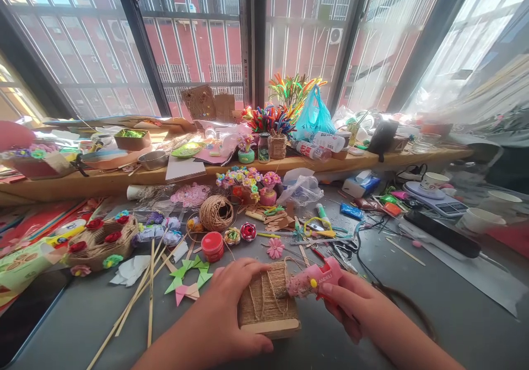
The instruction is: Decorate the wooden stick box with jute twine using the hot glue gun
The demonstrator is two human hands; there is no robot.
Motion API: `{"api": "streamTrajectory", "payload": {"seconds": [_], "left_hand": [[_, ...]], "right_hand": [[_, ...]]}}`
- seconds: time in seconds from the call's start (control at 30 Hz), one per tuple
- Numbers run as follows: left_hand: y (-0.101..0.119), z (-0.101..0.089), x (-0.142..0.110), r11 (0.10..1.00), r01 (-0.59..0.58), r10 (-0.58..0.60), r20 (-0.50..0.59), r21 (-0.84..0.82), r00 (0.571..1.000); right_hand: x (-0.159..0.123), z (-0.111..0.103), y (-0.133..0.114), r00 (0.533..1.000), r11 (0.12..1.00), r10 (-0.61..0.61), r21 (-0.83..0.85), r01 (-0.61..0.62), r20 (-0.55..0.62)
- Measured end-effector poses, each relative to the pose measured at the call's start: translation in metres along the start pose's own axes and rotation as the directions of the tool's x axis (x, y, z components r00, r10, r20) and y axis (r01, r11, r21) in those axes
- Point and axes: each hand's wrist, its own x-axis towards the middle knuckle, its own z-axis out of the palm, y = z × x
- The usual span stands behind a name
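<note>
My left hand (231, 309) is wrapped round the left side of a small box wound with jute twine (264, 298), a flat wooden stick along its near edge. In my right hand (351, 304) is a pink hot glue gun (318, 279) with a yellow dot on its side. Its nozzle end points left and meets the twine-wrapped box near its right edge; whether the tip touches cannot be seen. A loose strand of twine runs up over the box. Just beyond lie a pink flower (275, 247) and a red round tub (212, 247).
A ball of twine (216, 213) sits behind the tub. Thin wooden sticks (151, 298) and a folded paper star ring (185, 279) lie to the left. Scissors (345, 247), a dark cable (407, 304), a black phone (442, 232) and a scale (438, 200) are on the right.
</note>
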Motion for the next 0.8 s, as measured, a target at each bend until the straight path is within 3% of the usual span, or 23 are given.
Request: {"api": "streamTrajectory", "payload": {"seconds": [0.37, 0.8], "left_hand": [[0.003, 0.0, 0.001, 1.0, 0.017, -0.017, 0.013, 0.003, 1.0], [0.006, -0.003, 0.002, 1.0, -0.018, 0.018, 0.003, -0.009, 1.0]], "right_hand": [[0.004, 0.001, 0.007, 1.0, 0.999, 0.023, 0.044, -0.024, 0.022], [-0.008, -0.005, 0.002, 0.999, 1.0, 0.001, -0.023, -0.001, 0.035]]}}
